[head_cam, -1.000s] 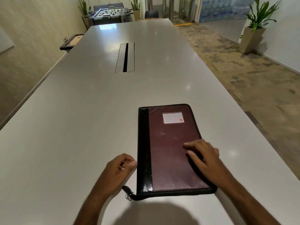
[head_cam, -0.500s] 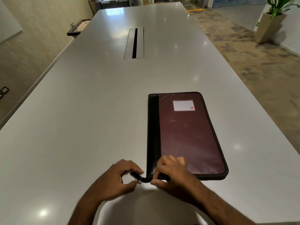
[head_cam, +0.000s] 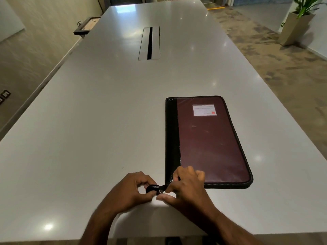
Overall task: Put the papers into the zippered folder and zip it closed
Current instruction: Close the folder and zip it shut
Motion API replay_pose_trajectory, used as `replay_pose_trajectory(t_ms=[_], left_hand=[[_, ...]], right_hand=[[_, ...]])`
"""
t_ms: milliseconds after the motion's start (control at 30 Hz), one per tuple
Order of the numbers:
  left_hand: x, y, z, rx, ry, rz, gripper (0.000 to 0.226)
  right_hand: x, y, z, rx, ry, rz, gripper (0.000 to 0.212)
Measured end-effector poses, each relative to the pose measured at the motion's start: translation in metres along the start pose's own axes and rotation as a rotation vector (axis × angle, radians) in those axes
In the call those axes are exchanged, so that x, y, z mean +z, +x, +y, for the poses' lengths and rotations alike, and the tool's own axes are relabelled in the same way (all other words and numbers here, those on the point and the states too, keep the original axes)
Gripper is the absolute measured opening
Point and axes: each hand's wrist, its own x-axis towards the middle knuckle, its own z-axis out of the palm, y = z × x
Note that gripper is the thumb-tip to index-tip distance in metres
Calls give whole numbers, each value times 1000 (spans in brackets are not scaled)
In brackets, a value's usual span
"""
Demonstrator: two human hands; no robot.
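On the table [head_cam: 88, 138], the closed folder [head_cam: 208, 144] hides any contents.

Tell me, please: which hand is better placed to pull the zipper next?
Probably the right hand: its fingertips are at the metal slider by the folder corner. The left hand pinches the black tail strap, steadying it.

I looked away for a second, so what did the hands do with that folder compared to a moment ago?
The right hand left the cover and came to the near-left corner of the folder. The left hand, idle beside it before, now pinches the black zipper tab sticking out there. The folder stayed flat and closed on the table, label up.
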Motion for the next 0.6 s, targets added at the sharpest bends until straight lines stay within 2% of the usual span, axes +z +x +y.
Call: replay_pose_trajectory(t_ms=[100,267,600], left_hand=[[0,1,2,2,-16,-13,18],[0,0,2,15,-24,-20,18],[5,-2,-1,104,-50,48,13]], right_hand=[[-2,-2,-6,46,22,-59,66],[1,-6,-14,61,94,-10,40],[4,-10,-17,55,24,6,21]])
